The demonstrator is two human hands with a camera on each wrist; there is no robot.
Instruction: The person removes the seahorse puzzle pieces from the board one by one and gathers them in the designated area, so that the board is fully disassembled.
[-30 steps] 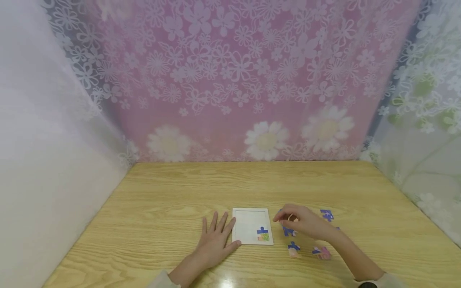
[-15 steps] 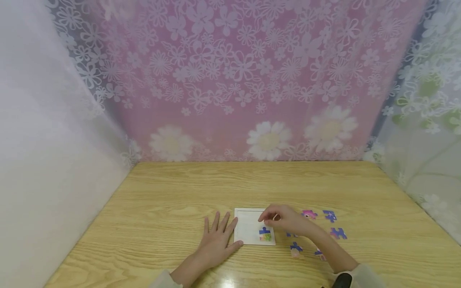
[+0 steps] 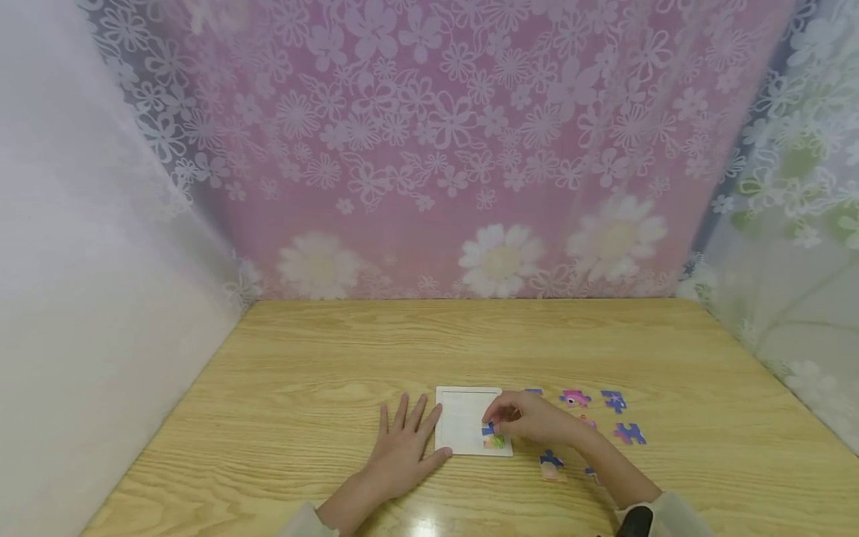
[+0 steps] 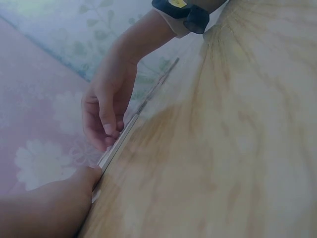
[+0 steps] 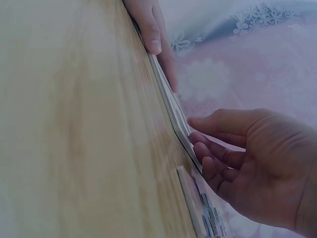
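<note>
On the wooden table lies a square white puzzle tray (image 3: 459, 425). A puzzle piece (image 3: 493, 441), blue above with green and peach below, sits in its near right corner. My right hand (image 3: 537, 419) is over the tray's right side, fingers curled, thumb and index fingertips at the blue knob of that piece. In the right wrist view, the right hand's fingertips (image 5: 192, 130) are right at the tray's surface, and no piece shows between them. My left hand (image 3: 403, 455) lies flat with spread fingers, its index fingertip and thumb at the tray's left edge.
Several loose puzzle pieces lie to the right of the tray, among them a pink one (image 3: 575, 398), blue ones (image 3: 629, 433) and a blue and peach one (image 3: 551, 465). Some are partly hidden by the right hand and forearm. A flowered curtain (image 3: 429, 224) hangs behind the table.
My right hand has moved left from the loose pieces to the tray, then down to the piece in its corner. The left hand stays at the tray's left edge.
</note>
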